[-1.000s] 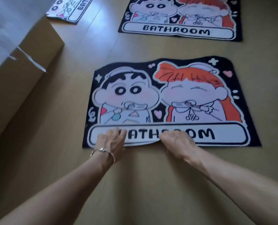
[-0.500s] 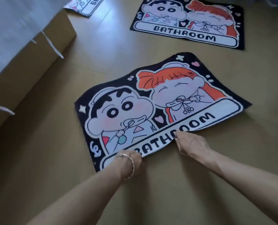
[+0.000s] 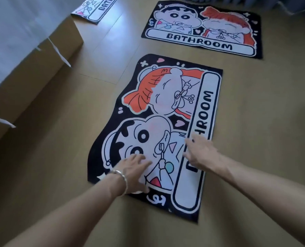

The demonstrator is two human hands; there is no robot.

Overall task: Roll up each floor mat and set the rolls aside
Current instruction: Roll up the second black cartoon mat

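A black cartoon floor mat (image 3: 166,107) marked BATHROOM lies flat on the wooden floor, turned so its short end faces me and the lettering runs up its right side. My left hand (image 3: 133,171), a bracelet on its wrist, rests with spread fingers on the mat's near left part. My right hand (image 3: 200,151) lies flat with straight fingers on the near right part, over the lettering. A second identical mat (image 3: 203,29) lies flat farther away. The corner of a third mat (image 3: 98,9) shows at the top left.
A large cardboard box (image 3: 32,68) with a pale cover stands along the left side. Grey fabric (image 3: 237,2) hangs at the top right edge. Bare wooden floor (image 3: 264,139) stretches to the right of the near mat.
The near mat has been turned about a quarter turn, its short end now toward me. Both hands have let go of its edge and now lie flat on top of it.
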